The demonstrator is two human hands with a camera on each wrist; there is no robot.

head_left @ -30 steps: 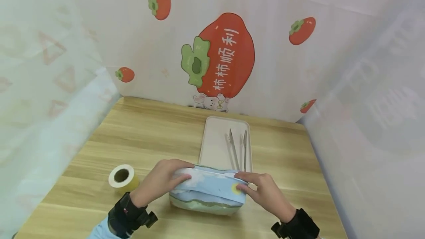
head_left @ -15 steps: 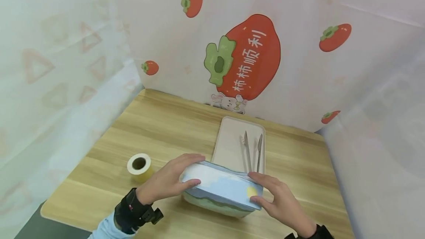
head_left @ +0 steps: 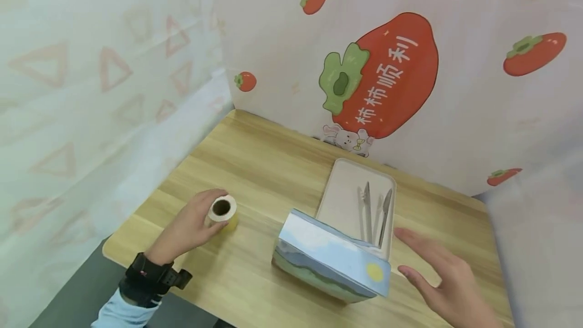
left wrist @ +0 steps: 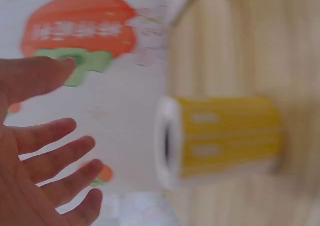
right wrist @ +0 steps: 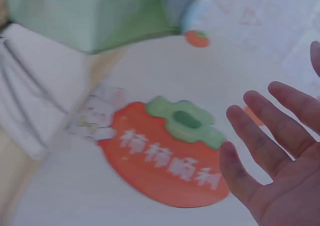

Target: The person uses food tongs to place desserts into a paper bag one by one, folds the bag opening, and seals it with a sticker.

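My left hand [head_left: 189,227] is at a roll of yellow labels [left wrist: 230,136] with a white rim, which stands upright on the table at the left. In the head view thumb and fingers lie about its top; the left wrist view shows the fingers spread and apart from it. To the right sits a box-like package [head_left: 325,249] with sky, hills and a yellow sun printed on it, its top flap lying over. My right hand [head_left: 451,277] hovers beside the package's right end, fingers spread, touching nothing.
Behind the package a pale tray [head_left: 343,199] holds slim metal utensils [head_left: 368,211], whose kind I cannot make out for sure. The wooden table [head_left: 259,151] ends at a printed curtain [head_left: 278,29] at the back and sides. Its front edge shows at lower left.
Both hands have let go of the package. The left hand has moved left to the label roll, the right hand has drawn away to the right. The head view has turned left.
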